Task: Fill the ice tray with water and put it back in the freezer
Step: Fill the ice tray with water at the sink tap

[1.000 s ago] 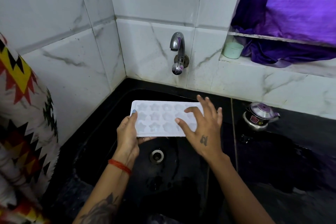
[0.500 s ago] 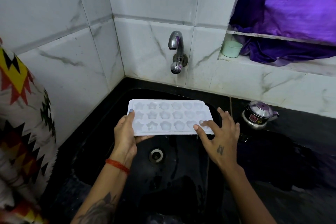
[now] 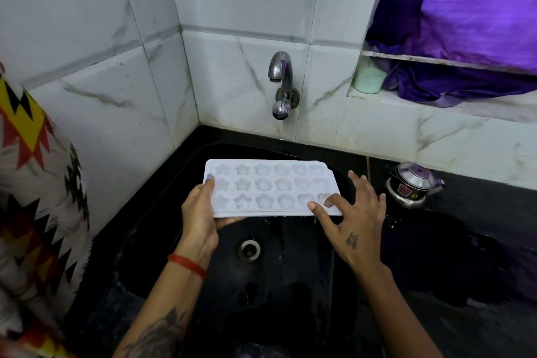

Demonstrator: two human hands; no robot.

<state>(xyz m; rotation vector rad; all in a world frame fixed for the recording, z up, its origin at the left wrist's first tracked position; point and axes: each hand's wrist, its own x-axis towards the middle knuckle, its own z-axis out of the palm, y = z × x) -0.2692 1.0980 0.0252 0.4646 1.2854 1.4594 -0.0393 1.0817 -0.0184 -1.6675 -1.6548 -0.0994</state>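
A white ice tray (image 3: 270, 187) with star and flower moulds is held level over the black sink (image 3: 162, 212), below the steel tap (image 3: 280, 81). No water runs from the tap. My left hand (image 3: 200, 212) grips the tray's left end, thumb on top and fingers underneath. My right hand (image 3: 348, 209) is at the tray's right end with fingers spread, its thumb and forefinger lying over the near right corner. Whether the moulds hold water cannot be told.
The sink drain (image 3: 249, 249) lies under the tray. A small steel pot (image 3: 414, 184) stands on the black counter at the right. A pale green cup (image 3: 369, 80) and purple cloth (image 3: 465, 23) sit in the wall niche. A patterned fabric (image 3: 32, 183) hangs at the left.
My right hand slid from the top of the tray's middle to its right end. The tray stayed over the sink in my left hand.
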